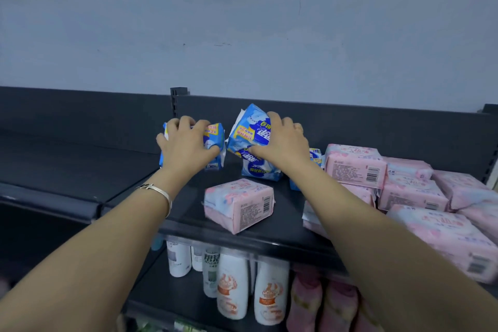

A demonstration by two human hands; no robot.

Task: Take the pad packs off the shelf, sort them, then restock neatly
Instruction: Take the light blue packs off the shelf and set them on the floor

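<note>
Left hand (186, 143): fingers curled over the top of the left blue pack (214, 137), thumb on its near right face; a firm hold. Right hand (280, 140): fingers wrapped over the tilted blue pack (250, 127), thumb along its lower edge.

Both packs are soft, glossy film blocks, blue and white with yellow labels, crinkled at the sealed ends. The left one is upright. The tilted one sits above a third blue pack (258, 168); contact between them cannot be confirmed.

The shelf (80, 170) is dark, matt metal with a rounded front lip and a slotted post (176, 101) at 12 o'clock of the left hand. At 6 o'clock of the hands lies one pink pack (238, 203), a squarish film pillow, barcode showing, apart from the rest. At 3 o'clock the pink pile (412, 191) is loosely heaped, packs overlapping; the right forearm crosses in front of its near-left packs.

A thin metal bracelet (159, 193) circles the left wrist. White bottles (231, 286) stand on the tier below.
</note>
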